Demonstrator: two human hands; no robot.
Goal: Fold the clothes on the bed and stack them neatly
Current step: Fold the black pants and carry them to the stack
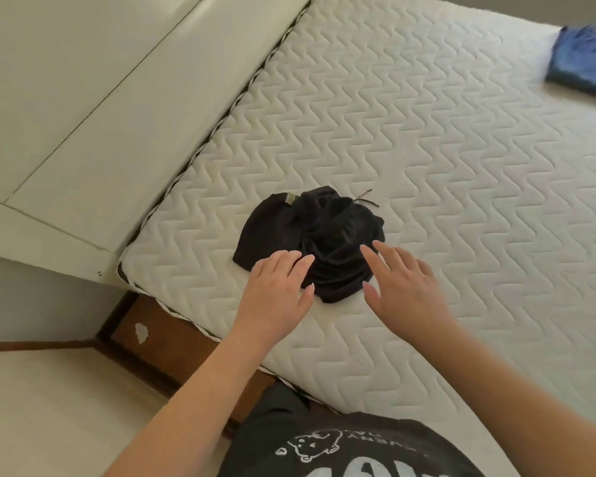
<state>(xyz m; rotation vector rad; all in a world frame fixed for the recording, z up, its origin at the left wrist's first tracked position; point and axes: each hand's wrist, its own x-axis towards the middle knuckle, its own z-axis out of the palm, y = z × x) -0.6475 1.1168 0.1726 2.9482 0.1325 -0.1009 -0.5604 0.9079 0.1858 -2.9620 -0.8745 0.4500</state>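
Note:
A crumpled black garment (319, 235) with a thin drawstring lies bunched on the white quilted mattress (444, 160), near its front left corner. My left hand (277, 287) reaches over the garment's near left edge, fingers straight, fingertips at the cloth. My right hand (405, 285) hovers at the garment's near right edge with fingers spread and straight, slightly blurred. Neither hand holds anything. A folded blue garment (584, 62) lies at the far right of the mattress.
A white headboard panel (100, 98) runs along the mattress's left side. The brown wooden bed frame (172, 349) shows below the mattress corner, with pale floor (49, 407) beside it. My dark printed shirt (341, 445) fills the bottom edge.

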